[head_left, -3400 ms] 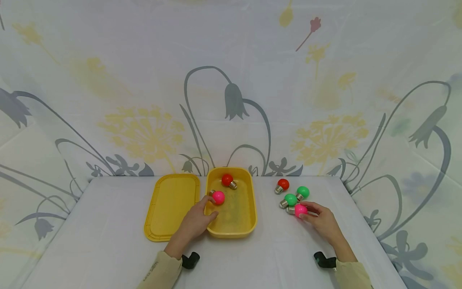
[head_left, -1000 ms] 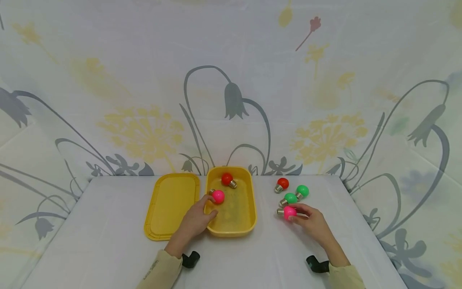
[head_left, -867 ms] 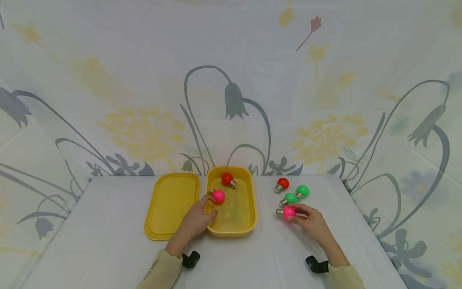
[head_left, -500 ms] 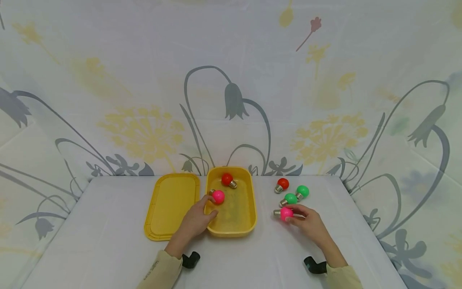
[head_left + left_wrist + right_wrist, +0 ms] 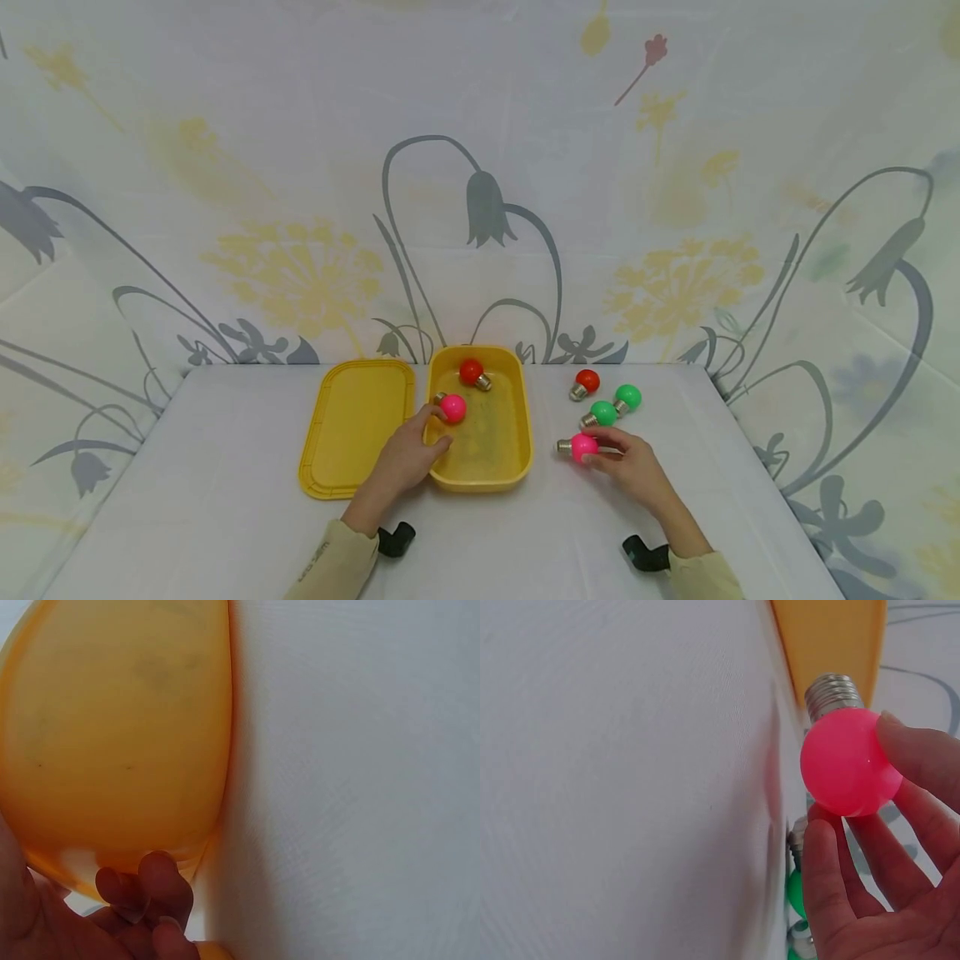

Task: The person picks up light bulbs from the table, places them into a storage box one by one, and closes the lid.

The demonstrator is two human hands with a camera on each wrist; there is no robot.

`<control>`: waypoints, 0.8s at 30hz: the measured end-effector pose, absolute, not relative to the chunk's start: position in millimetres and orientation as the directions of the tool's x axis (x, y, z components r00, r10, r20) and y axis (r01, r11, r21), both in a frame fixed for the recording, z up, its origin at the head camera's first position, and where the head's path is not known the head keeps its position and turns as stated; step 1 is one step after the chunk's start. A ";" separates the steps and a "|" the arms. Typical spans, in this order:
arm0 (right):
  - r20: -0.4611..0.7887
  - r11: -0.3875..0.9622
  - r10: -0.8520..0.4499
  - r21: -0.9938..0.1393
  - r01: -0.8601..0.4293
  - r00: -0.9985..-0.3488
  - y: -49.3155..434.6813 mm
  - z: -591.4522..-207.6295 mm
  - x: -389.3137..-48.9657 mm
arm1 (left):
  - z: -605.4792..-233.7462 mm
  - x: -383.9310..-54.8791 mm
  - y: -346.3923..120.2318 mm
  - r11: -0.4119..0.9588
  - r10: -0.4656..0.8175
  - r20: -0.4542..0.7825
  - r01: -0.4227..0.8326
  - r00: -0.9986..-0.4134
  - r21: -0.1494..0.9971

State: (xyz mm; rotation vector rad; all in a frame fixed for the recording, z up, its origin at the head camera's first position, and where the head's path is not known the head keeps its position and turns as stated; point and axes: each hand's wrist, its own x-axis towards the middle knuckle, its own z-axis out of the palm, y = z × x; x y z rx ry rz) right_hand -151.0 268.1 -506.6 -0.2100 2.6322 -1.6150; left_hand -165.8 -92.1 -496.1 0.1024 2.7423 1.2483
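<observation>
My right hand (image 5: 633,471) pinches a pink light bulb (image 5: 584,448) by its round globe, the metal screw base pointing left toward the box. In the right wrist view, thumb and fingers hold this pink globe (image 5: 849,761) just off the white cloth. At the left wall of the yellow plastic box (image 5: 487,483), my left hand (image 5: 405,458) grips the rim; its curled fingers (image 5: 161,889) lie against the box wall in the left wrist view. Inside the box are a red bulb (image 5: 471,371) and another pink bulb (image 5: 452,408), the latter close to my left fingertips.
The yellow lid (image 5: 356,429) lies flat left of the box. Beyond my right hand lie a red bulb (image 5: 587,381) and two green bulbs, one farther (image 5: 627,397) and one nearer (image 5: 603,412). A flower-printed cloth (image 5: 480,275) hangs behind the table.
My right hand has drawn the pink bulb away from the green bulbs, leftward toward the box. My left hand and the box have stayed in place.
</observation>
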 end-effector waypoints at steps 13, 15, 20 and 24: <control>0.024 0.487 -0.140 -0.869 -0.090 -0.990 258.6 -507.9 -152.4 | -497.7 -165.8 -92.3 0.649 0.105 -0.082 0.006 -0.991 0.761; 0.034 0.494 -0.144 -0.864 -0.102 -0.989 258.7 -506.3 -152.6 | -498.0 -165.8 -92.2 0.649 0.104 -0.083 0.004 -0.991 0.761; 0.045 0.511 -0.143 -0.852 -0.113 -0.989 259.5 -499.5 -152.7 | -498.2 -165.5 -91.9 0.650 0.101 -0.086 0.000 -0.991 0.760; 0.044 0.529 -0.138 -0.841 -0.111 -0.990 259.4 -491.8 -152.3 | -497.5 -165.1 -91.7 0.648 0.100 -0.084 0.001 -0.991 0.762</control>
